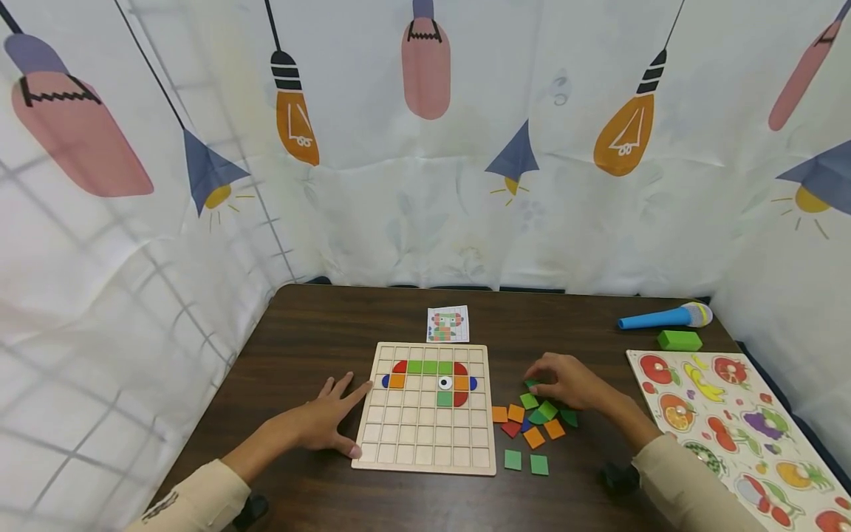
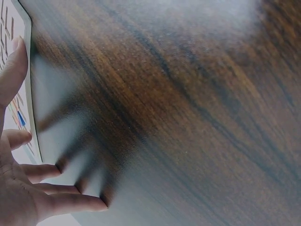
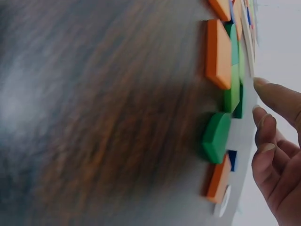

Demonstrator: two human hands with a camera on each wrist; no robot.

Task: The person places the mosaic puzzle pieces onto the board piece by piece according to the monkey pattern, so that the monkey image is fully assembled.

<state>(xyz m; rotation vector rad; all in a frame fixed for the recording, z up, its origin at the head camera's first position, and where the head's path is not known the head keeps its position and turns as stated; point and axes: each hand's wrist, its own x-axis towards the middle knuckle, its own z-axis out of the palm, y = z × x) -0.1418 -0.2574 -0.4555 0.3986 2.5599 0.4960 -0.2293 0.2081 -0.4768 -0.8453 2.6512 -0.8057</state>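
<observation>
My left hand [image 1: 320,420] is spread at the left edge of a wooden grid board [image 1: 425,436]; its thumb and index finger touch the edge, and the other fingertips rest on the table in the left wrist view. On the board, red, green, orange and blue tiles and a white eye tile [image 1: 445,383] form part of a picture. Right of the board, my right hand [image 1: 565,378] hovers over loose tiles, fingers bent, by a dark green tile [image 1: 530,383]. In the right wrist view, a gap shows between thumb and fingertips, with no tile in it.
A small picture card [image 1: 448,324] lies behind the board. Two green square tiles [image 1: 513,459] sit in front of the loose tiles. To the right are a fruit puzzle board [image 1: 725,414], a green block [image 1: 679,340] and a blue toy microphone [image 1: 658,318].
</observation>
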